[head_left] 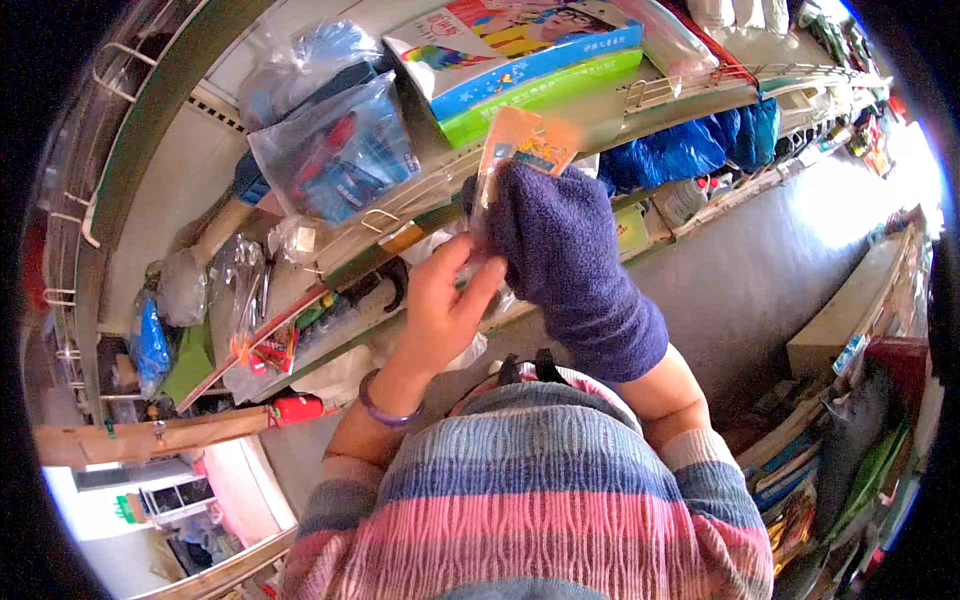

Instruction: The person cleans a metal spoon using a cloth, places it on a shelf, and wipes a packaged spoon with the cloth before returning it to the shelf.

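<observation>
In the middle of the head view, my left hand [452,300], with a bracelet on its wrist, pinches the lower end of a clear plastic packet [508,135] with orange and yellow printing. A purple towelling cloth [570,240] covers my right hand and forearm like a mitt. The covered right hand is up against the packet from the right; its fingers are hidden inside the cloth. Both hands are in front of a shelf, just below a flat boxed set [540,85] with a blue and green side.
Bagged blue goods [350,160] lie on the wire-edged shelf to the left. Blue bundles [690,145] sit on a lower shelf at right. Small packets hang at far left. Cartons [850,310] and stacked goods line the right side of the aisle.
</observation>
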A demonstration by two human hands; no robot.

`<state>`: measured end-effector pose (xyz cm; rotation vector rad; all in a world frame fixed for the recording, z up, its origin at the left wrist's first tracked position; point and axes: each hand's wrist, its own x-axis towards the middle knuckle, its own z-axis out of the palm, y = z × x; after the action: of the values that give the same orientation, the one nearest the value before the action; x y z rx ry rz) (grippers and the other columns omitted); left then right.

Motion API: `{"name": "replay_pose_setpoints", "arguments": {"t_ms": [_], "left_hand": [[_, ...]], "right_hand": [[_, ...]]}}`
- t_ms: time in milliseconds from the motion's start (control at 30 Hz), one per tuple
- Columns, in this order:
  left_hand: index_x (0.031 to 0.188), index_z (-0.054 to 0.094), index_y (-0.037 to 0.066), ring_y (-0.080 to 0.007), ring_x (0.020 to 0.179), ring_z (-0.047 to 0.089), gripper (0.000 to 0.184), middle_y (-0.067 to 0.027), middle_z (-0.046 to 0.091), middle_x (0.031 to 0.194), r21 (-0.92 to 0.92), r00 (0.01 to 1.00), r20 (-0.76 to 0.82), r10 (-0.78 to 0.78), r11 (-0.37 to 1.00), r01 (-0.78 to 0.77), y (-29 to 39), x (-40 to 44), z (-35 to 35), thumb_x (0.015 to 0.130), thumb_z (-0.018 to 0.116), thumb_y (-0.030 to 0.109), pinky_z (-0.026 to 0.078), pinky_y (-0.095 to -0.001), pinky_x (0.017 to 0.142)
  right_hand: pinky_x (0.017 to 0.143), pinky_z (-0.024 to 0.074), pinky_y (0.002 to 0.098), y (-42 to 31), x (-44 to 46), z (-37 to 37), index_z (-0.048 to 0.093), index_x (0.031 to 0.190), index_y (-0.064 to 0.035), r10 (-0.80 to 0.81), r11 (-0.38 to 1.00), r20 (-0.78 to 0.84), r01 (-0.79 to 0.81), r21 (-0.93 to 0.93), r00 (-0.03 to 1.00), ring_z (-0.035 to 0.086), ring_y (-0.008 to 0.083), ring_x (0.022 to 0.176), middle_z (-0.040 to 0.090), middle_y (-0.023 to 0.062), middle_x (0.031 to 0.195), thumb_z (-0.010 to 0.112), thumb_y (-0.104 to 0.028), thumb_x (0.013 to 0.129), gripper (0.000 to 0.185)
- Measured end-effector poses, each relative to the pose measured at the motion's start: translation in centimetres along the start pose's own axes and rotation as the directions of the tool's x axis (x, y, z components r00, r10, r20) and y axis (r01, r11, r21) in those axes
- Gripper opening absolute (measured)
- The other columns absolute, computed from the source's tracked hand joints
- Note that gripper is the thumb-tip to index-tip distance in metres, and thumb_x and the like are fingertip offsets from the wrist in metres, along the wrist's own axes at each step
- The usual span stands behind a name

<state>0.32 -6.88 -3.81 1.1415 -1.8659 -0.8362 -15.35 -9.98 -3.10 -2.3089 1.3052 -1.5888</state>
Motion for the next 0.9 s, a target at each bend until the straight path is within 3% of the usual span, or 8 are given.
{"name": "replay_pose_setpoints", "arguments": {"t_ms": [167,267,333,400,467,633,733,900], "left_hand": [[0.082,0.060,-0.001,-0.0148,0.054,0.055,0.009,-0.0118,0.058,0.064,0.081,0.976,-0.148,0.161,0.985,-0.150,-0.2,0.5,1.1,0.080,0.063,0.008,0.043,-0.0262,0.052],[0.082,0.061,-0.001,-0.0150,0.053,0.056,0.010,-0.0121,0.058,0.063,0.115,0.988,-0.108,0.108,0.989,-0.096,-0.1,0.0,1.0,0.079,0.064,0.008,0.043,-0.0262,0.052],[0.085,0.061,-0.001,-0.0136,0.054,0.058,0.011,-0.0112,0.060,0.063,0.146,0.982,-0.095,0.164,0.978,-0.149,-0.3,-0.2,0.7,0.078,0.065,0.007,0.043,-0.0253,0.051],[0.086,0.062,-0.001,-0.0121,0.055,0.059,0.013,-0.0106,0.061,0.064,0.100,0.991,-0.066,0.120,0.989,-0.113,0.1,-0.5,0.4,0.077,0.067,0.007,0.044,-0.0248,0.051],[0.088,0.062,-0.001,-0.0105,0.056,0.059,0.016,-0.0088,0.062,0.064,0.026,0.998,-0.024,0.056,0.998,-0.055,-0.2,-0.8,0.0,0.076,0.068,0.006,0.044,-0.0240,0.051],[0.091,0.063,0.000,-0.0090,0.071,0.060,0.018,-0.0025,0.065,0.080,-0.120,0.937,0.223,-0.270,0.946,0.301,-1.3,-2.2,-1.9,0.073,0.068,-0.001,0.048,-0.0227,0.066],[0.090,0.062,-0.001,-0.0035,0.056,0.053,0.015,-0.0017,0.063,0.070,-0.204,0.931,0.125,-0.342,0.910,0.362,-3.3,-3.2,-2.1,0.077,0.067,0.003,0.041,-0.0179,0.048],[0.092,0.060,-0.001,-0.0042,0.053,0.051,0.013,-0.0001,0.061,0.070,-0.301,0.950,0.085,-0.299,0.902,0.311,-3.9,-3.1,-2.5,0.080,0.064,0.003,0.039,-0.0192,0.045]], "right_hand": [[0.060,0.0423,0.0410,0.0,0.3,-1.7,0.053,0.084,-0.0056,-0.029,0.997,-0.153,0.017,-0.079,0.988,0.055,0.0342,0.068,0.056,0.0129,0.072,0.058,-0.010,0.066,0.019],[0.069,0.0461,0.0389,2.5,0.0,-0.8,0.056,0.090,-0.0037,0.228,0.967,-0.178,-0.201,0.159,0.957,0.058,0.0331,0.077,0.060,0.0140,0.081,0.059,-0.011,0.068,0.023],[0.073,0.0477,0.0377,2.8,-0.3,-0.8,0.056,0.094,-0.0024,0.534,0.699,-0.024,-0.426,0.574,0.845,0.060,0.0328,0.081,0.061,0.0154,0.086,0.059,-0.011,0.069,0.027],[0.073,0.0482,0.0379,3.2,-0.3,-0.9,0.056,0.095,-0.0022,0.262,0.944,-0.207,-0.205,0.258,0.943,0.060,0.0330,0.080,0.062,0.0153,0.088,0.061,-0.010,0.068,0.028],[0.073,0.0488,0.0380,3.6,-0.4,-1.0,0.056,0.095,-0.0019,-0.079,0.992,-0.268,0.048,-0.120,0.960,0.061,0.0333,0.080,0.062,0.0152,0.089,0.062,-0.010,0.068,0.029],[0.076,0.0458,0.0308,3.6,0.0,-2.8,0.057,0.099,-0.0109,0.190,0.967,-0.110,-0.205,-0.148,0.976,0.059,0.0248,0.093,0.062,0.0088,0.097,0.063,-0.019,0.067,0.033],[0.076,0.0431,0.0267,5.7,0.2,-2.6,0.057,0.097,-0.0163,0.375,0.924,-0.089,-0.363,0.121,0.923,0.056,0.0198,0.096,0.060,0.0041,0.096,0.058,-0.023,0.073,0.025],[0.071,0.0496,0.0350,8.2,-1.2,-2.2,0.058,0.099,-0.0124,0.193,0.921,0.058,-0.161,-0.354,0.980,0.057,0.0279,0.087,0.059,0.0079,0.096,0.055,-0.017,0.077,0.023]]}}
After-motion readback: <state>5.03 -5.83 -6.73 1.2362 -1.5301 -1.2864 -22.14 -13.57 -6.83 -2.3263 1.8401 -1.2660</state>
